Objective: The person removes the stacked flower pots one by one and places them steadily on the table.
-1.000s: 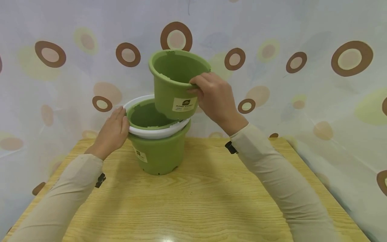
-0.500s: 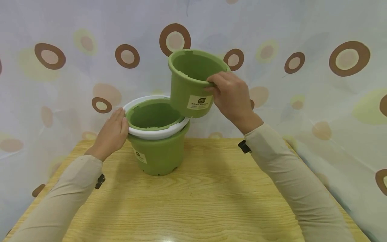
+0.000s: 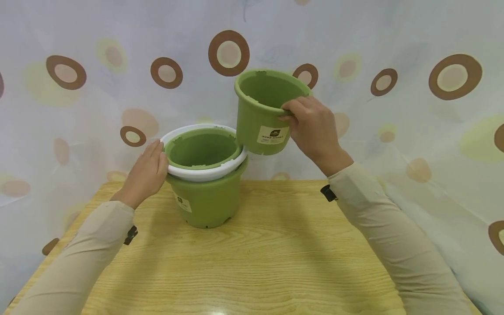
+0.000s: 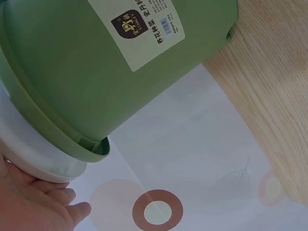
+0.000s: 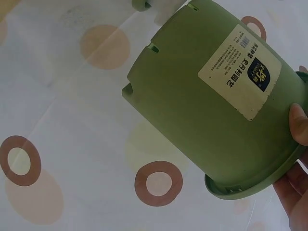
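My right hand (image 3: 315, 131) pinches the rim of a green flower pot (image 3: 253, 118), which hangs tilted in the air beside and above a stack. In the right wrist view its thumb (image 5: 299, 126) lies on the pot's wall below the rim. The stack is a larger green pot (image 3: 212, 201) on the table, a white pot (image 3: 197, 176) nested in it, and another green pot (image 3: 197, 151) inside the white one. Along the left of the white rim lies my left hand (image 3: 143, 175), fingers nearly straight and touching it; the left wrist view shows their fingertips (image 4: 83, 210) at the rim's underside.
The wood-grain table (image 3: 252, 262) stands against a wall (image 3: 417, 26) covered in light paper with brown rings. Labels are stuck on the held pot (image 5: 243, 72) and on the bottom pot of the stack (image 4: 139, 29).
The held green pot has moved right, away from over the stack's mouth, and sunk slightly in the last half second. My left hand and the stack stay in place.
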Tool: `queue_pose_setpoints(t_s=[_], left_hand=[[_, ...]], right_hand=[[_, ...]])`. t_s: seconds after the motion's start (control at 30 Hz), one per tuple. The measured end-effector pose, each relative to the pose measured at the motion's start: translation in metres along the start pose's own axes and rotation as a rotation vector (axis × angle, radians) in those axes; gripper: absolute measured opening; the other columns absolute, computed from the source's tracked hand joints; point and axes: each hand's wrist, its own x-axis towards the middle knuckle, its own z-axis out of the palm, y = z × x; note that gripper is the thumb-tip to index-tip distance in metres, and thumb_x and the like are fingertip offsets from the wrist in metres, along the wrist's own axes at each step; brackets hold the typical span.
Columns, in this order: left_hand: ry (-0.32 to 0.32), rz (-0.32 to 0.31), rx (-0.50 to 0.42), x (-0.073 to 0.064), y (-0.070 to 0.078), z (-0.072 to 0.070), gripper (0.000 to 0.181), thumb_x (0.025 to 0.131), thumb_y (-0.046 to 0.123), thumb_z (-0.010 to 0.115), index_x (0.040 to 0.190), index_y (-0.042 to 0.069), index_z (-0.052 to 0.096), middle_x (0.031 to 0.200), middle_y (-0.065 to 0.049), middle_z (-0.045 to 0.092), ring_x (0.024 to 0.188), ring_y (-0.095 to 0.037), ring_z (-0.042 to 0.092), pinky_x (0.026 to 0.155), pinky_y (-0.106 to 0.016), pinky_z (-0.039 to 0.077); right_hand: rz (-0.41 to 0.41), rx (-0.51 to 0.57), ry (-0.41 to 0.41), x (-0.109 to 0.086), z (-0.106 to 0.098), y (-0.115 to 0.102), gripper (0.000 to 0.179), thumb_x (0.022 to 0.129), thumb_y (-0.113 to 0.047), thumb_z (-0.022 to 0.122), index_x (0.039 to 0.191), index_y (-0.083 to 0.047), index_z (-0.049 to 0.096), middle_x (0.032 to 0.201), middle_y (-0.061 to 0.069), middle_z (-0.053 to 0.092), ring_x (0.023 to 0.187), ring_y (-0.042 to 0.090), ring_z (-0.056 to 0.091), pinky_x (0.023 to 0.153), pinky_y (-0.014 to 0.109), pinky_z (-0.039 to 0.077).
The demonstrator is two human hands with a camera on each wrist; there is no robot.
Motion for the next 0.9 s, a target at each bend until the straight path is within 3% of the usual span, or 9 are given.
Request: queue_pose_setpoints(t_s=[0.53,0.9], left_hand=[[-0.001,-0.012,0.003,0.001,0.001,0.0,0.063,0.102,0.03,0.009,0.147,-0.012,0.02,0.156,-0.028,0.014,0.144,-0.043,0.009,0.116,-0.058,0.01],[0.008,-0.009,0.0,0.0,0.0,0.001,0.063,0.102,0.031,0.009,0.147,-0.012,0.02,0.156,-0.027,0.014,0.144,-0.043,0.009,0.116,-0.059,0.011]], right_hand=[[0.027,-0.064,-0.071,-0.007,-0.01,0.013,0.018,0.079,-0.01,0.076,0.091,0.001,0.069,0.087,0.015,0.07,0.081,0.033,0.063,0.07,0.046,0.055],[-0.019,-0.098,-0.068,-0.021,-0.004,0.02,0.016,0.079,-0.01,0.077,0.089,0.0,0.07,0.083,0.014,0.07,0.075,0.033,0.064,0.063,0.044,0.055]])
